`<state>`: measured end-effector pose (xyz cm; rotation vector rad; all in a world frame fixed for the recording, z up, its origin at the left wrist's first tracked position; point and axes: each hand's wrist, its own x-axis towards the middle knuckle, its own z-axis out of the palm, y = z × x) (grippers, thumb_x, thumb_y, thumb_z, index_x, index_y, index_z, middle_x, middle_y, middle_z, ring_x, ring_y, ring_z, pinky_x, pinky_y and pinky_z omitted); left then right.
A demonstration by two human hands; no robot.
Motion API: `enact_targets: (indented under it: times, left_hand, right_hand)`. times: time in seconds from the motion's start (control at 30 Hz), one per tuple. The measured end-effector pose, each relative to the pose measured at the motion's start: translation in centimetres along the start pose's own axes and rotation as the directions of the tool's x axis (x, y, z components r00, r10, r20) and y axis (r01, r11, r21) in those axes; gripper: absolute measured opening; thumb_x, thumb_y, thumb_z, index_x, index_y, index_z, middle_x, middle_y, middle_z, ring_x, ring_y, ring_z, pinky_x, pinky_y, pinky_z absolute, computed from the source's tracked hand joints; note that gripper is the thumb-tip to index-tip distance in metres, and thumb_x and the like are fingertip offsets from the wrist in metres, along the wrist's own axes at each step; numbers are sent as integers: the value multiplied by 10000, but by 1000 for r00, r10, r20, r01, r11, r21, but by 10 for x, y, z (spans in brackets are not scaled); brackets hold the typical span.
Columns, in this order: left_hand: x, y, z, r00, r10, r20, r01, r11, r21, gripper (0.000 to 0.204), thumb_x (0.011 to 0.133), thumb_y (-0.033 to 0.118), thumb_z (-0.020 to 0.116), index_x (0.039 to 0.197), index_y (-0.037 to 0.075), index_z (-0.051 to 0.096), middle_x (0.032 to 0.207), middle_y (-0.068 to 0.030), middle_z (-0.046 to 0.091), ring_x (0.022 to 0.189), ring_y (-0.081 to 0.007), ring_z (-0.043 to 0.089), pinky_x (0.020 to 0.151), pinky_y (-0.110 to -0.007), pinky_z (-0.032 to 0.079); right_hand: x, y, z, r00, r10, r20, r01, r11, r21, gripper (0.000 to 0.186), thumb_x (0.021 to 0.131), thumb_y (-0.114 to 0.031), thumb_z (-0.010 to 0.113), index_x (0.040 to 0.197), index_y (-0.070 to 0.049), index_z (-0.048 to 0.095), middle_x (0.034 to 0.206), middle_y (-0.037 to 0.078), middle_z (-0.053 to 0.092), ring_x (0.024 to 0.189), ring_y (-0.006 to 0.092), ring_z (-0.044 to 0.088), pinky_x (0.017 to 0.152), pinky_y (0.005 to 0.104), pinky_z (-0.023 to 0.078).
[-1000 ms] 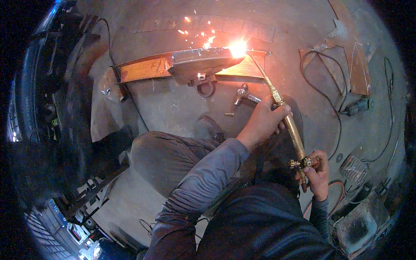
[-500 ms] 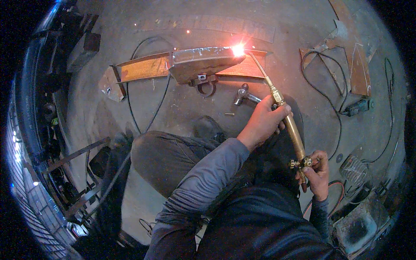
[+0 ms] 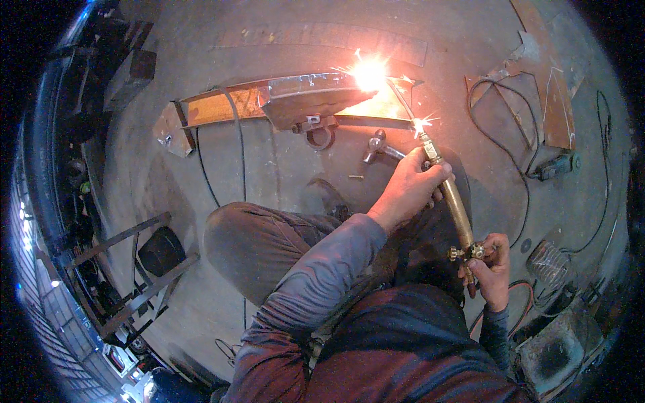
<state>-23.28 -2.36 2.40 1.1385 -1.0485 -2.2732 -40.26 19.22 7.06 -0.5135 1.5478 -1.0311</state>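
A brass gas torch [image 3: 457,211] slants from my lap up to the workpiece. My left hand [image 3: 416,185] wraps round the front of its barrel. Farther back, my right hand [image 3: 489,269] holds its rear end, with fingers at the valve knobs. A bright flare with flying sparks hides the nozzle tip and the right end of a tapered steel piece [image 3: 309,94]. That piece lies against a rust-orange steel channel [image 3: 225,104] on the floor. Just left of my left hand lies a ball-peen hammer [image 3: 378,148], its handle partly hidden by the hand.
A ring-shaped metal part [image 3: 321,134] sits before the steel piece, and a small bolt [image 3: 356,176] lies nearer. A dark cable [image 3: 242,154] crosses the channel. At right are rusty plate offcuts [image 3: 554,101], a green power tool [image 3: 561,164] and cords. A metal frame [image 3: 151,269] stands at left.
The flare has grown, and sparks now reach the torch neck. The cable's loop over the channel has shifted. A dark shape by the left frame has moved away. Both hands keep their places.
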Motion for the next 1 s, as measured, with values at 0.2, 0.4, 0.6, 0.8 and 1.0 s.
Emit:
enact_targets:
  times: [0.2, 0.4, 0.6, 0.8, 1.0]
  left_hand:
    - [2, -3, -3, 1000, -12, 16, 12, 999, 34, 224, 1009, 179, 613, 1155, 11, 587, 1008, -79, 695, 930, -149, 658, 818, -297, 540]
    - [1, -6, 0, 998, 64, -19, -65, 997, -49, 232, 959, 204, 634, 1107, 32, 587, 880, -17, 632, 698, -75, 584, 585, -254, 489]
    - [0, 3, 3, 999, 14, -46, -8, 992, 129, 211, 991, 227, 626, 1081, 44, 571, 868, -35, 671, 648, -86, 602, 543, -257, 495]
    - [-4, 10, 2, 999, 29, -40, -22, 986, 164, 229, 1004, 226, 619, 1095, 15, 623, 918, -57, 710, 754, -121, 647, 668, -282, 533]
    - [-17, 27, -4, 994, -36, -99, 54, 981, 187, 272, 1001, 274, 624, 1105, 23, 615, 926, -67, 723, 737, -124, 656, 647, -272, 536]
  right_hand:
    - [0, -1, 1, 1000, -12, 2, 12, 1000, -11, 374, 897, 9, 634, 1161, -128, 406, 853, 83, 618, 651, 185, 681, 496, 292, 554]
    - [2, -4, 1, 999, 20, 45, -19, 1000, -19, 369, 903, 4, 627, 1191, -119, 431, 865, 83, 622, 671, 186, 685, 507, 289, 554]
    - [0, 8, -3, 999, -34, -7, 34, 999, -21, 341, 904, 15, 617, 1169, -115, 446, 880, 77, 625, 683, 185, 688, 500, 291, 552]
    - [1, 1, 1, 1000, 1, -4, -1, 1000, 15, 384, 885, 21, 632, 1178, -126, 431, 873, 71, 613, 675, 199, 693, 505, 301, 564]
    - [1, -6, 10, 1000, 12, -15, -11, 998, 60, 579, 839, -4, 670, 1326, -173, 406, 980, 133, 677, 668, 219, 695, 527, 316, 574]
